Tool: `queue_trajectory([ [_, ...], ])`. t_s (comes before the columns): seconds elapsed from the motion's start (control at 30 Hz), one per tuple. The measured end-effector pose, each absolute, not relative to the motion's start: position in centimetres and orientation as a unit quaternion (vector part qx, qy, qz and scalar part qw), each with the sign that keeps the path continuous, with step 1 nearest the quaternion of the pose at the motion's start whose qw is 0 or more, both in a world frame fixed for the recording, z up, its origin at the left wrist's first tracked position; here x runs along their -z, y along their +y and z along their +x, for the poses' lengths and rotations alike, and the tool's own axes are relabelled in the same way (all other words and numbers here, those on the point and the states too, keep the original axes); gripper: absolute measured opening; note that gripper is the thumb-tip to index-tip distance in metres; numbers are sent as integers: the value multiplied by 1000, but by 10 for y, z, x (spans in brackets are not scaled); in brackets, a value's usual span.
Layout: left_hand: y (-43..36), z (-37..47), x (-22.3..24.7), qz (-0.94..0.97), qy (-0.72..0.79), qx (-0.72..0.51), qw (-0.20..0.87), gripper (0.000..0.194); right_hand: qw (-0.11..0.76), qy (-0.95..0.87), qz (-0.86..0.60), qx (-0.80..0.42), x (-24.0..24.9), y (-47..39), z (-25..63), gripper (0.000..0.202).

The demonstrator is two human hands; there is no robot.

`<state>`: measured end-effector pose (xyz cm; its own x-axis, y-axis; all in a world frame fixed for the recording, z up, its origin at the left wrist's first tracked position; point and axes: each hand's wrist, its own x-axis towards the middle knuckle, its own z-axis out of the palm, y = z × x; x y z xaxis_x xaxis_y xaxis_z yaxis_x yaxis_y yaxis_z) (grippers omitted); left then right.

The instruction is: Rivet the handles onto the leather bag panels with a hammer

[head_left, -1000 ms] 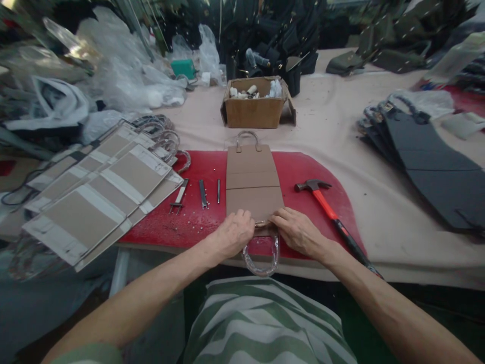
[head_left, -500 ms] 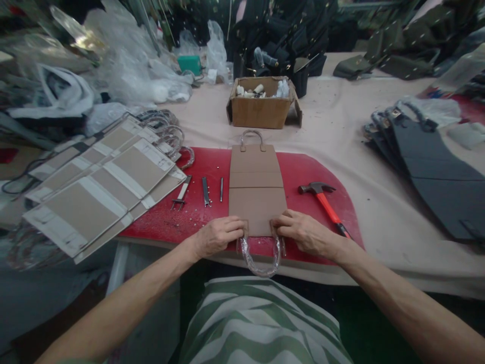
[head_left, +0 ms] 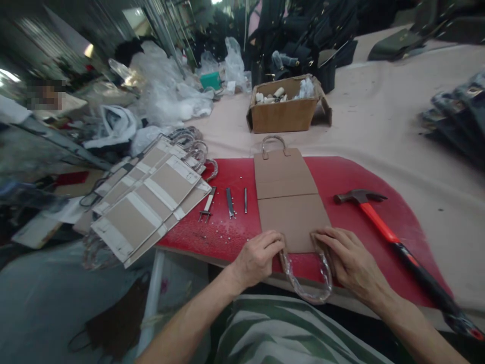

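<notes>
From my feed: brown, plastic-wrapped U-shaped handle (head_left: 314,298) at flat tan panel's (head_left: 291,217) near edge, curve away from panel; left hand (head_left: 255,258), right hand (head_left: 354,260) pinch opposite ends, fingers nearly closed, equally near.

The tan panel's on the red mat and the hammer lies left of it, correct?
Not quite: the head view shows the hammer lying to the right of the tan panel. The panel is indeed on the red mat.
</notes>
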<state>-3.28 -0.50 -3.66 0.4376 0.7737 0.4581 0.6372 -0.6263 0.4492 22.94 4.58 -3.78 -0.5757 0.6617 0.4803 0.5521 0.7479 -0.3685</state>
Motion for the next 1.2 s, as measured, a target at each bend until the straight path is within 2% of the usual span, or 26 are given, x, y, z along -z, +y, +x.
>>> queue_trajectory([
  [0.1,1,-52,32,766,496,-391,118,33,324,-880,-337,-81,43,49,230,30],
  [0.17,13,-74,23,690,605,-388,91,25,331,-877,-336,-86,45,51,230,29],
  [0.27,42,-109,3,567,769,-289,59,19,334,-873,-343,-99,47,53,229,28],
  [0.33,64,-126,-7,526,829,-177,72,30,331,-869,-351,-106,46,52,229,28],
  [0.4,84,-135,-12,514,849,-72,99,40,326,-867,-360,-110,45,50,228,28],
  [0.47,99,-139,-10,510,850,-13,134,42,315,-867,-369,-114,43,47,227,28],
  [0.63,113,-135,-1,501,842,10,198,30,296,-866,-379,-136,38,43,226,28],
  [0.7,109,-135,-3,491,839,-31,232,26,298,-863,-382,-140,36,43,225,26],
  [0.8,95,-135,-9,416,816,-186,356,23,303,-860,-384,-147,33,42,224,23],
  [0.9,77,-133,-12,337,737,-349,470,28,304,-856,-387,-155,32,42,223,22],
  [0.97,65,-125,-12,321,678,-422,509,33,302,-856,-390,-157,32,42,223,21],
  [1.07,49,-102,-9,305,609,-491,543,38,294,-857,-391,-160,34,42,224,24],
  [1.2,37,-61,-1,285,545,-518,594,47,291,-858,-393,-159,36,43,226,29],
])
